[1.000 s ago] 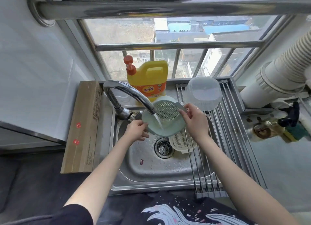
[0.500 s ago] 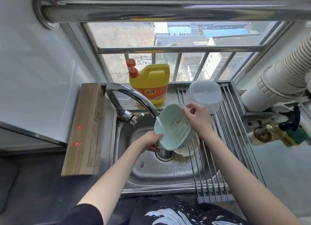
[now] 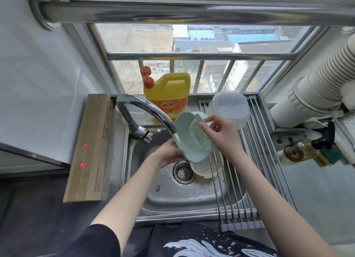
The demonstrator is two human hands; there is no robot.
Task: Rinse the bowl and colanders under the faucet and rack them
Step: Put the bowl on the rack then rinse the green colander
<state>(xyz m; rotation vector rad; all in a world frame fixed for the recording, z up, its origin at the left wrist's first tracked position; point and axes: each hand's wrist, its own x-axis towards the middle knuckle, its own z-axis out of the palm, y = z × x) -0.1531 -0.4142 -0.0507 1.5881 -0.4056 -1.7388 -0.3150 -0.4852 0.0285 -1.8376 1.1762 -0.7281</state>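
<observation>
Below both your hands lies the steel sink (image 3: pixel 172 195), and the roll-up drying rack (image 3: pixel 255 160) spans it beside your right hand (image 3: pixel 221 135). On the rack beyond that hand sits the clear bowl (image 3: pixel 229 110), upturned to drain. Both hands grip the green colander (image 3: pixel 194 139), tilted at the faucet (image 3: pixel 146 110) spout, your left hand (image 3: pixel 169 153) closed on its lower rim. A white colander (image 3: pixel 205 166) waits underneath.

A barred window (image 3: pixel 192 64) fills the upper centre, daylight coming through. White wall (image 3: pixel 38 74) at left; ribbed duct (image 3: pixel 326 83) at right.
</observation>
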